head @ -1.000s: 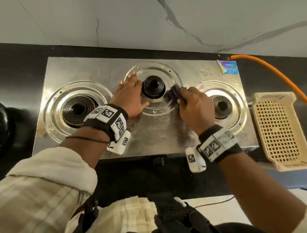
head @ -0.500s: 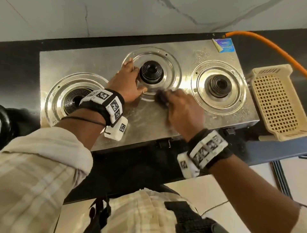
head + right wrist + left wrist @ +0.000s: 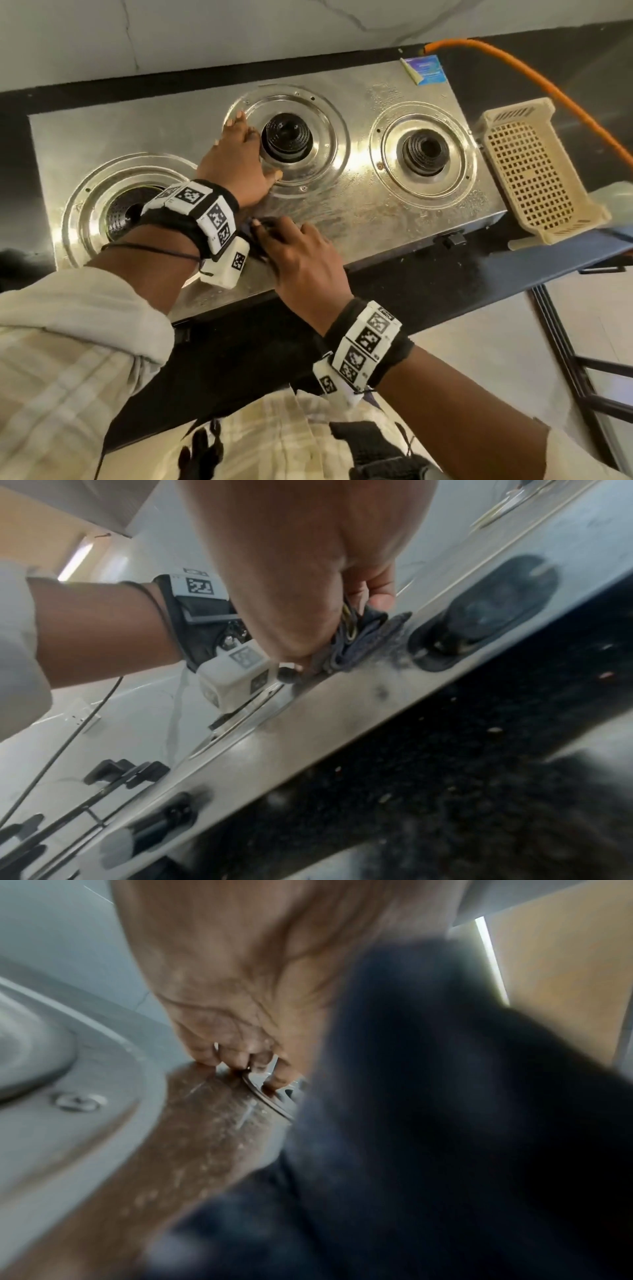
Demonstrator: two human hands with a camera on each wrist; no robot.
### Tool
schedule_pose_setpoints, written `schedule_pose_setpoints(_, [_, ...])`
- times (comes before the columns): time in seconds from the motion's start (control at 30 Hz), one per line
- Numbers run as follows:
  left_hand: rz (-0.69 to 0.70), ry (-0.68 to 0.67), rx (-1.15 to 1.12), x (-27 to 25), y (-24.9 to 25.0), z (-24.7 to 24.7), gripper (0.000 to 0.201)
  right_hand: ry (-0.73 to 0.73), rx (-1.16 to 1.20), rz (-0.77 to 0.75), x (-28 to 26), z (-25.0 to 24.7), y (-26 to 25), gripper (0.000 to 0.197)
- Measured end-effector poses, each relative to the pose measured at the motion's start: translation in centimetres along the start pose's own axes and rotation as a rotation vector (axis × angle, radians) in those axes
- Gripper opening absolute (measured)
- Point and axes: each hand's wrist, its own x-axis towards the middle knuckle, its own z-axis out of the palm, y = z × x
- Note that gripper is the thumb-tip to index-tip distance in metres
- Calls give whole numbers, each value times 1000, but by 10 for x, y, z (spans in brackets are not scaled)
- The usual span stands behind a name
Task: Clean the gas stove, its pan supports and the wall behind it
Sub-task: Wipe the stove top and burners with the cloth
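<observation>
Two hands on gas stove [image 3: 394, 212], which sits on table: left hand [image 3: 236, 164] flat, fingers straight, bracing by centre burner [image 3: 287, 137]. Right hand [image 3: 301, 257] fingers curled round dark cloth [image 3: 359, 639], wiping front strip of top. Next, likely: wipe toward front edge w/ steady pressure.

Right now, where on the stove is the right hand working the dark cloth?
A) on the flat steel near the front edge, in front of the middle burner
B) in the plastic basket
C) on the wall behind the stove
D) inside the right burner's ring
A: the right hand grips the dark cloth against the flat steel of the stove near its front edge, while the left hand rests flat beside the middle burner.
</observation>
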Motion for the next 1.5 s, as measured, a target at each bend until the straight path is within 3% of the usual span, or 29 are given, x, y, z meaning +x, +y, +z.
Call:
schedule_pose_setpoints(0.13, [30,33,9,-3,-4,1,70,66,-28,114,-11,-21,48,46])
schedule_pose_setpoints(0.3, [148,210,37,-22,18,0,79,157,-78,385,-31,-51,135,48])
schedule_pose_setpoints(0.43, [286,52,-68,-36,48,8,67,174,-70,444,-38,-65,151,58])
schedule_pose_setpoints(0.53, [308,5,-17,-38,65,21,74,97,-83,350,-27,-63,141,49])
schedule_pose_setpoints(0.67, [227,-20,-16,-37,84,27,74,-14,-151,83,4,-59,126,46])
schedule_pose_setpoints(0.73, [175,-38,-4,-38,93,28,73,-23,-198,20,30,-61,131,44])
schedule_pose_setpoints(1.0, [67,-74,-8,-41,108,18,72,-65,-345,46,188,-84,180,32])
schedule_pose_setpoints(1.1, [48,-94,-4,-41,111,16,73,-138,-382,60,218,-88,184,31])
schedule_pose_setpoints(1.2, [42,-97,-11,-40,111,15,70,-129,-334,34,195,-89,178,27])
schedule_pose_setpoints(1.3, [34,-91,-40,-41,110,16,61,-108,-229,-28,126,-83,165,27])
schedule_pose_setpoints(1.37, [36,-77,-48,-41,106,19,67,-78,-189,-79,71,-83,152,36])
schedule_pose_setpoints(1.5, [70,-42,-39,-41,103,22,67,-173,-133,-79,20,-80,147,43])
